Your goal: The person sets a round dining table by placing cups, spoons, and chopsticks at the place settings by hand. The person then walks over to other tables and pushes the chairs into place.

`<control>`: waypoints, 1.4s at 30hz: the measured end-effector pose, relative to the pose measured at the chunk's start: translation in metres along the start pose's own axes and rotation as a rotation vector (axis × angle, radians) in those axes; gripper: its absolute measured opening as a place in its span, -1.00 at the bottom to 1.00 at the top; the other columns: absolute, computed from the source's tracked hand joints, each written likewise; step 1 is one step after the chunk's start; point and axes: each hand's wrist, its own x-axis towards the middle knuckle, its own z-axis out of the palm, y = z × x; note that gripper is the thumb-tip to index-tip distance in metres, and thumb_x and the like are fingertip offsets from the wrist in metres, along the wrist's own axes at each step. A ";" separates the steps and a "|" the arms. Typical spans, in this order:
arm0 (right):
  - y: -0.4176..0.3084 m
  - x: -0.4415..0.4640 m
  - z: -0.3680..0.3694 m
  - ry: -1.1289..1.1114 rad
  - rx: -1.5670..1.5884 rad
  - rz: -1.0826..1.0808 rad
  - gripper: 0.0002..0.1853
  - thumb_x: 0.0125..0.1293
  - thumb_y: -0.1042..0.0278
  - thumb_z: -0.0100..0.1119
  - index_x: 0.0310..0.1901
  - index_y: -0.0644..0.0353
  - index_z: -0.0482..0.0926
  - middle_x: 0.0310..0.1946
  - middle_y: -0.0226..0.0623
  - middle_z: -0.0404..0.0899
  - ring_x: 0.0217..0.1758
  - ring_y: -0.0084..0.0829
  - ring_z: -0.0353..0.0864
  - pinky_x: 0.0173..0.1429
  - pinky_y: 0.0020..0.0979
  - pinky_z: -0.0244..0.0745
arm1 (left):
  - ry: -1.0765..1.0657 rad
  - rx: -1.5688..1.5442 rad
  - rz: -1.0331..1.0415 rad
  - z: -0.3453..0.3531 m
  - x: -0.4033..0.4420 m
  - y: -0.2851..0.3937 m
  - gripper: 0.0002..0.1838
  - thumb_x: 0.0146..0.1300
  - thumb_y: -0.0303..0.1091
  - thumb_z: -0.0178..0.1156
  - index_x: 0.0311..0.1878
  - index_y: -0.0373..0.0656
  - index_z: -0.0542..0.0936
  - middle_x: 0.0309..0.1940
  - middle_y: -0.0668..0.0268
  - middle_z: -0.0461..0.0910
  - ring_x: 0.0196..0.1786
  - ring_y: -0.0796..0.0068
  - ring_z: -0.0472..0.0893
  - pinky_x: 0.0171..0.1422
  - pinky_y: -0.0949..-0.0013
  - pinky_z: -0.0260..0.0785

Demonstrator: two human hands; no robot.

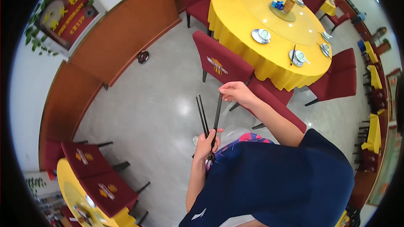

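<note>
Head view: one grey floor (139, 96) fills the middle, with wood panelling (130, 25) behind it at the left.
Benches: two nearby under yellow cloth, a large round bench (229, 14) at upper right and a smaller-looking bench (67, 174) cut off at lower left.
Chairs: three maroon chairs (236, 61) by the round bench, two on its near side and one at its right; two printed chair backs (90, 159) by the other bench.
Place settings (264, 35): eight visible around the round bench.
Hands: two, the left hand (206, 145) nearer the body, the right hand (236, 92) farther out.
Fingers: left ones curled round the lower shafts; right thumb and fingers pinching one far end.
Black chopsticks (217, 113): at least three, held over the floor before the person; exact count in the fist cannot be told.
Long axis: away from the body, two leaning left, the pinched one leaning right, a narrow V opening outward.
</note>
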 end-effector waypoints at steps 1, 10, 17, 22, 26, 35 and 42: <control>-0.016 0.002 0.003 0.088 -0.033 -0.061 -0.81 0.33 0.33 0.26 -0.12 0.24 0.63 -0.32 -0.41 0.64 -0.32 -0.60 0.62 -0.19 -0.56 0.56 | -0.055 0.028 -0.011 -0.011 0.009 0.021 -0.60 0.52 -0.17 -0.06 0.07 -0.35 0.55 -0.62 0.34 0.51 -0.74 0.68 0.31 -0.63 0.58 0.13; -0.036 0.036 -0.025 0.544 0.371 -0.235 -0.77 0.40 0.32 0.18 -0.03 0.28 0.58 -0.20 -0.27 0.67 -0.22 -0.54 0.66 -0.13 -0.52 0.57 | -0.340 0.273 -0.130 -0.080 0.136 0.161 -0.75 0.43 -0.29 0.13 -0.03 -0.27 0.63 -0.63 0.47 0.45 -0.69 0.78 0.24 -0.63 0.60 0.02; -0.063 0.184 -0.029 0.774 0.339 -0.228 -0.62 0.36 0.27 0.24 0.15 0.22 0.55 -0.11 -0.28 0.68 -0.15 -0.52 0.69 -0.09 -0.50 0.59 | -0.402 0.487 -0.260 -0.102 0.252 0.248 -0.66 0.50 -0.20 0.01 0.06 -0.26 0.61 -0.67 0.50 0.38 -0.72 0.76 0.22 -0.64 0.59 0.02; -0.145 0.313 -0.023 0.621 0.456 -0.217 -0.62 0.38 0.25 0.20 0.17 0.21 0.53 -0.11 -0.27 0.67 -0.13 -0.44 0.70 -0.08 -0.45 0.61 | -0.314 0.395 -0.205 -0.118 0.307 0.319 -0.61 0.53 -0.18 -0.07 0.11 -0.32 0.52 -0.70 0.43 0.37 -0.73 0.69 0.26 -0.64 0.55 0.07; -0.194 0.412 -0.003 0.361 0.413 -0.194 -0.57 0.40 0.29 0.17 0.25 0.21 0.43 -0.09 -0.20 0.64 -0.13 -0.38 0.71 -0.10 -0.39 0.63 | -0.189 0.410 -0.194 -0.141 0.357 0.376 -0.60 0.55 -0.15 -0.12 0.09 -0.30 0.51 -0.68 0.36 0.45 -0.70 0.61 0.39 -0.65 0.54 0.13; -0.232 0.554 0.046 0.492 0.441 -0.366 -0.52 0.44 0.25 0.11 0.36 0.02 0.36 -0.10 -0.25 0.69 -0.08 -0.46 0.71 -0.09 -0.51 0.58 | -0.320 0.466 -0.229 -0.241 0.491 0.486 -0.61 0.55 -0.11 -0.13 -0.07 -0.26 0.52 -0.69 0.36 0.45 -0.75 0.60 0.39 -0.68 0.56 0.09; -0.242 0.567 0.095 0.887 0.604 -0.414 -0.60 0.45 0.18 0.12 0.18 0.25 0.51 -0.15 -0.28 0.68 -0.09 -0.49 0.70 -0.07 -0.51 0.60 | -0.678 0.799 -0.114 -0.239 0.581 0.552 -0.60 0.54 -0.09 -0.12 -0.15 -0.25 0.53 -0.69 0.39 0.44 -0.73 0.60 0.40 -0.63 0.50 0.20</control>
